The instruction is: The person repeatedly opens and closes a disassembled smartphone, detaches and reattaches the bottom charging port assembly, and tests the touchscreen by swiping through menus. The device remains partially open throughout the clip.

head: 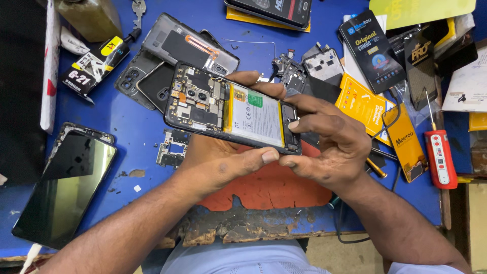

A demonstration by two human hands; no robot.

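The left hand (pixel 218 162) cradles an opened black smartphone with its circuit board and white battery exposed (pixel 231 107) from beneath, keeping it level above the worn blue surface (pixel 137 127). The right hand (pixel 324 142) pinches the phone's lower end, steadying it. A red-handled screwdriver (pixel 440 157) lies well apart to the right.

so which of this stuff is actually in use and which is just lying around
In use: opened phone, held by left hand and right hand.
Lying about: loose screen, back covers, red tester screwdriver, yellow packets, glue tube.
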